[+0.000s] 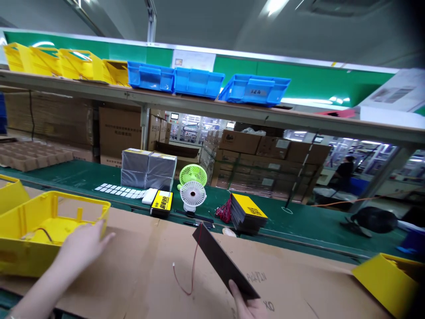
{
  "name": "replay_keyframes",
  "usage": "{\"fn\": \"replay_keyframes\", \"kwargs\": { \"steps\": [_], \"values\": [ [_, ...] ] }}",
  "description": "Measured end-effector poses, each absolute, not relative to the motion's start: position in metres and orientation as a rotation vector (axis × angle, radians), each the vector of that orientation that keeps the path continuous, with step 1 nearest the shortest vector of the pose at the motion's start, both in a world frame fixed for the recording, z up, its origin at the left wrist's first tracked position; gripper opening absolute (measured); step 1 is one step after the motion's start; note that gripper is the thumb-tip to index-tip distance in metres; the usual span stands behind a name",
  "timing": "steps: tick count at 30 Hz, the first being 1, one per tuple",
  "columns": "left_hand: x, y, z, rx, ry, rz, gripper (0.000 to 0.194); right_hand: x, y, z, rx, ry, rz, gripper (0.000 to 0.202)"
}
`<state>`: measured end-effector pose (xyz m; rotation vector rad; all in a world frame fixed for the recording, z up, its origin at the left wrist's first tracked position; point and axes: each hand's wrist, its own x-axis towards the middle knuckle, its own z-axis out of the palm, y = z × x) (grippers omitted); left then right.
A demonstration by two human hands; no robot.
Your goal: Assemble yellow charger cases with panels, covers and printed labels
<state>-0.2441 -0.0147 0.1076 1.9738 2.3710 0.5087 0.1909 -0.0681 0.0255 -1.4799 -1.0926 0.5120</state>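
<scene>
My left hand (83,243) is at the right wall of a yellow plastic housing (33,259), thumb spread and the other fingers over the wall's edge. A short dark wire lies inside that housing. Low in the centre my right hand (244,303) holds a flat dark panel (224,261) by its lower end, with the thumb on top. The panel is tilted, its far end up and to the left. A thin red wire (193,270) hangs from that far end and ends in a small white connector (173,264).
Brown cardboard (142,252) covers the near bench. Behind stand a white fan (193,195), a green fan (192,173), stacked dark panels (247,212) and grey blocks (149,170). Another yellow housing (385,279) sits right. Blue bins (199,83) line the shelf. A person (345,170) is far right.
</scene>
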Motion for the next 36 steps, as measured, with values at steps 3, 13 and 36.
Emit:
{"fn": "replay_keyframes", "kwargs": {
  "steps": [3,13,36],
  "values": [
    [-0.184,-0.046,0.118,2.037,1.810,0.756,0.053,0.203,-0.061,0.039,-1.503,-1.037,0.563,0.049],
    [-0.145,-0.003,0.128,1.923,1.459,1.107,0.072,0.219,-0.050,0.094,-1.308,-1.077,0.371,0.050],
    [-0.081,0.032,0.106,1.720,1.039,1.332,0.020,0.183,0.009,0.143,-1.483,-1.897,0.649,0.026]
  ]
}}
